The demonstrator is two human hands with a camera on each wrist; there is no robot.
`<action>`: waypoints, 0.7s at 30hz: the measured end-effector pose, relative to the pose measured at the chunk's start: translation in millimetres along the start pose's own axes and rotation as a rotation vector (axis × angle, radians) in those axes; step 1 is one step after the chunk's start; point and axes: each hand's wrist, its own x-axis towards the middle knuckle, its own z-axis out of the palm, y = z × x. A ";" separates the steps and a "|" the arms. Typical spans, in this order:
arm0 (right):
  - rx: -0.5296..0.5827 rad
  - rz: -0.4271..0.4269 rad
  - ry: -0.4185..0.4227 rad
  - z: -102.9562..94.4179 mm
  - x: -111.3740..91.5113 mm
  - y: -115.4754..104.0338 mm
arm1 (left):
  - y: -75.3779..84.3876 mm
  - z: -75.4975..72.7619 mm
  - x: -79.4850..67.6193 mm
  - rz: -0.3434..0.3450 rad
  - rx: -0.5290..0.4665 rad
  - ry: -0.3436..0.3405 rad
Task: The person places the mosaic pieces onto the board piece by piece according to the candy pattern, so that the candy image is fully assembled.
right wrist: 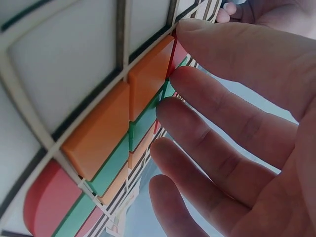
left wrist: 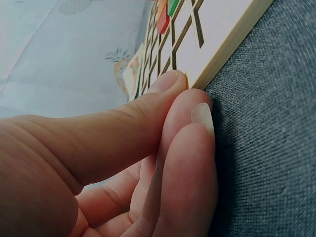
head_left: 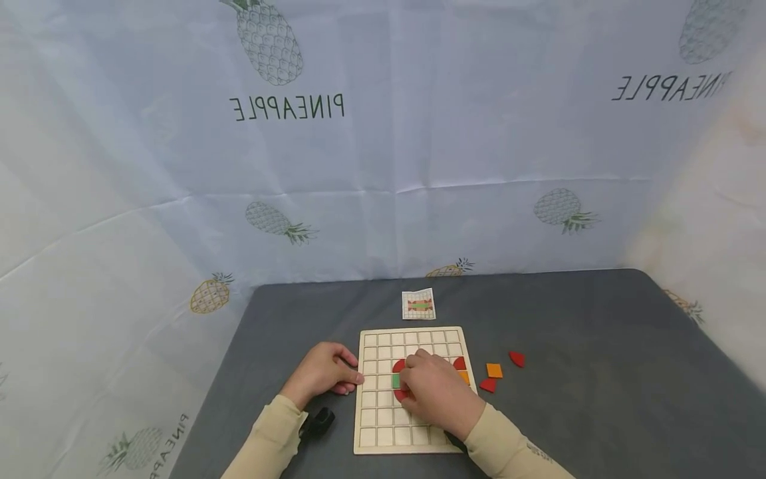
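A pale wooden grid board (head_left: pixel 377 419) lies on the dark grey table. My left hand (head_left: pixel 326 371) holds its left edge, thumb on the rim and index finger against the side, as the left wrist view shows. Over the middle of the board, my right hand (head_left: pixel 443 391) touches coloured pieces with its fingertips, and its fingers are only slightly bent. Orange squares (right wrist: pixel 101 133) and green strips (right wrist: pixel 108 168) sit side by side in the grid, with a rounded red piece (right wrist: pixel 52 197) at one end. My right hand hides part of this pattern in the head view.
Right of the board lie a loose orange square (head_left: pixel 494 370), a red piece (head_left: pixel 517 359) and another red piece (head_left: pixel 488 384). A small printed pattern card (head_left: pixel 418 305) lies beyond the board. A pineapple-print curtain (head_left: pixel 395 226) hangs behind the table.
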 end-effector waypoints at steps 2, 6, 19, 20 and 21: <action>0.007 0.005 -0.010 0.6 -0.4 0.0 | -0.2 0.5 -0.1 -0.003 -0.001 -0.001; 0.029 0.009 -0.026 -0.2 -1.7 2.5 | -0.1 1.2 -0.2 -0.004 0.001 0.000; 0.103 0.157 0.060 -32.7 -39.7 60.7 | -1.4 -0.1 0.1 -0.009 -0.005 -0.001; 0.099 0.174 0.054 -35.4 -44.4 66.9 | -1.7 -0.2 0.0 -0.011 -0.006 0.000; 0.091 0.198 0.048 -37.8 -48.8 72.8 | -2.1 -0.4 -0.1 -0.014 -0.007 0.000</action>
